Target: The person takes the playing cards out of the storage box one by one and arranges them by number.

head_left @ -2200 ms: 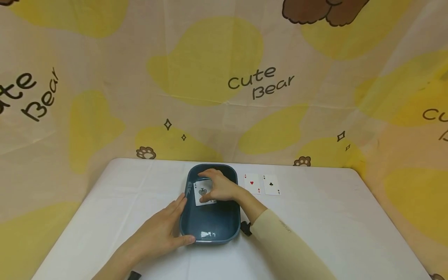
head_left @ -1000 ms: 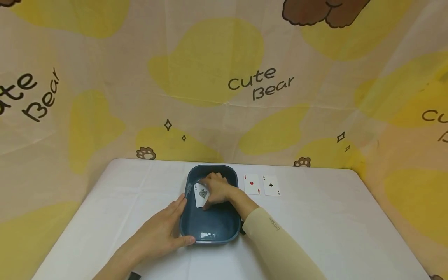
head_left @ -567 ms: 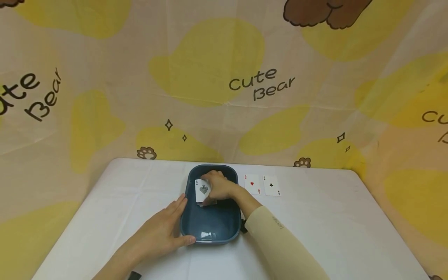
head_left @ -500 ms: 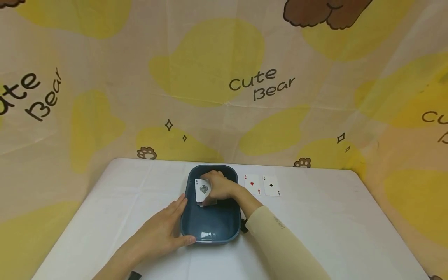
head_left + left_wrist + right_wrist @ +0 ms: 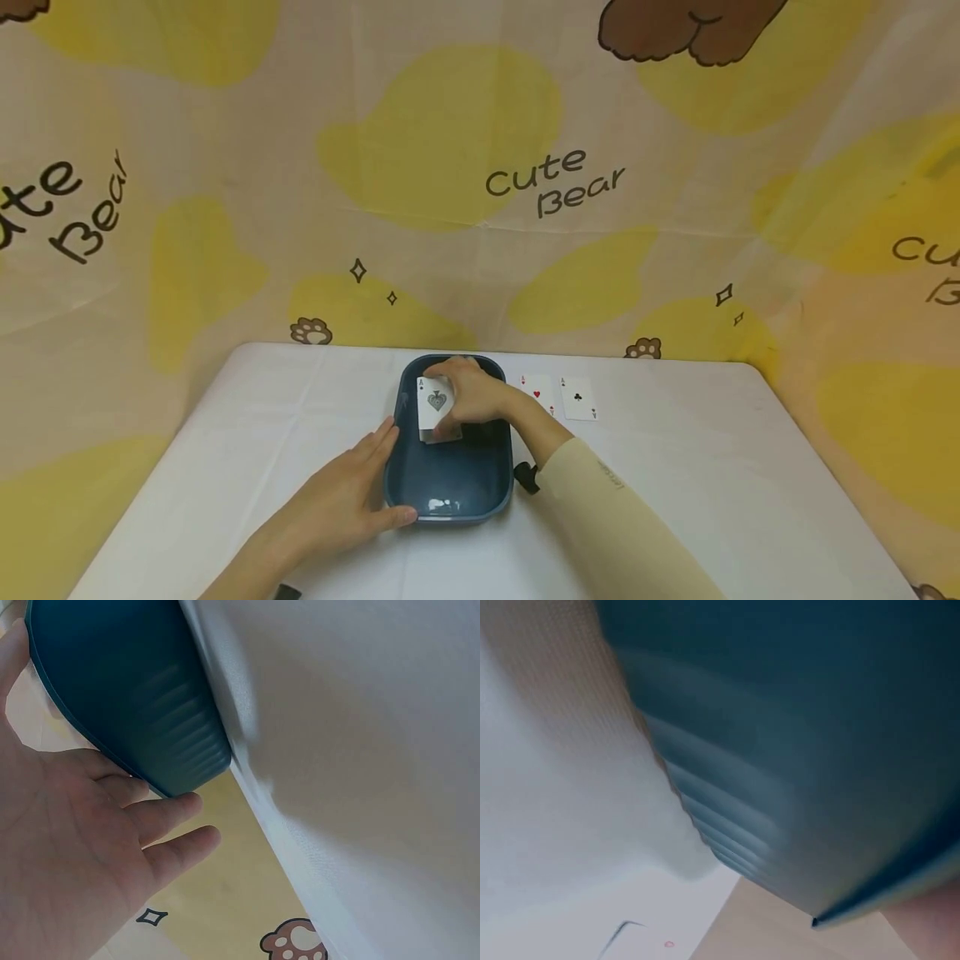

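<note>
White table (image 5: 675,483); yellow-patterned backdrop (image 5: 450,125) behind; right grip (image 5: 474,395) pinches cards (image 5: 432,407); left grip (image 5: 341,492) apart, touching blue tray (image 5: 453,485)

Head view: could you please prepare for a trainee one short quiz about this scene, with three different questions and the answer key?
1. Which playing card does the right-hand grip hold?
2. True or false: the ace of hearts lies between the dark-blue tray and the ace of clubs.
3. The left-hand grip touches: (a) the ace of hearts; (b) the dark-blue tray; (c) the ace of clubs.

Key: 1. The ace of spades. 2. True. 3. b.
</note>
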A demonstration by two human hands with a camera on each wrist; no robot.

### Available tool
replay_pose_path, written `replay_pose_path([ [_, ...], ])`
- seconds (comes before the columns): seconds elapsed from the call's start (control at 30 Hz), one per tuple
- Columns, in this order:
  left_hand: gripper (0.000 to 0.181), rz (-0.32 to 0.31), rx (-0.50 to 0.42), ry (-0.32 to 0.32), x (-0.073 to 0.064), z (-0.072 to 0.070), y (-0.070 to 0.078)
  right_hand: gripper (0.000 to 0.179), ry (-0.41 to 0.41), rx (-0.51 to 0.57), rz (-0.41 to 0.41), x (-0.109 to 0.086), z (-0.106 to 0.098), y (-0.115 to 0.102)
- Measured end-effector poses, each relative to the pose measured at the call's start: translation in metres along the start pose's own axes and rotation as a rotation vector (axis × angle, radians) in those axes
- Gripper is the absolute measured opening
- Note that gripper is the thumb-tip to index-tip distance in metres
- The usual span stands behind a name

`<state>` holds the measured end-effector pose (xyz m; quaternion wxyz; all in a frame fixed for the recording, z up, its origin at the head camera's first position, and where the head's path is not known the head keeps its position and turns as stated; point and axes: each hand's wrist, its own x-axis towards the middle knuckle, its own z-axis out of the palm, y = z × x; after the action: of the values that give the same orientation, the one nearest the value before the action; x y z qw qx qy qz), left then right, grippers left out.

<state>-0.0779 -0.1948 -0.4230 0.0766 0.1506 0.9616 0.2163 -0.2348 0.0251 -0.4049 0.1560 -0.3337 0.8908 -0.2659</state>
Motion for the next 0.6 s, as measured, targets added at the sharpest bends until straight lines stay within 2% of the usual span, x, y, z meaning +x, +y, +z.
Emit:
replay_pose_path([
  [0.23,0.117,-0.014,-0.004,-0.002,0.003,0.001,0.0,0.087,0.021,0.013,-0.055,-0.004,-0.009,-0.002],
  [0.6,0.118,-0.031,-0.007,-0.009,0.002,0.002,0.001,0.087,0.041,0.038,-0.057,-0.02,-0.021,-0.001],
])
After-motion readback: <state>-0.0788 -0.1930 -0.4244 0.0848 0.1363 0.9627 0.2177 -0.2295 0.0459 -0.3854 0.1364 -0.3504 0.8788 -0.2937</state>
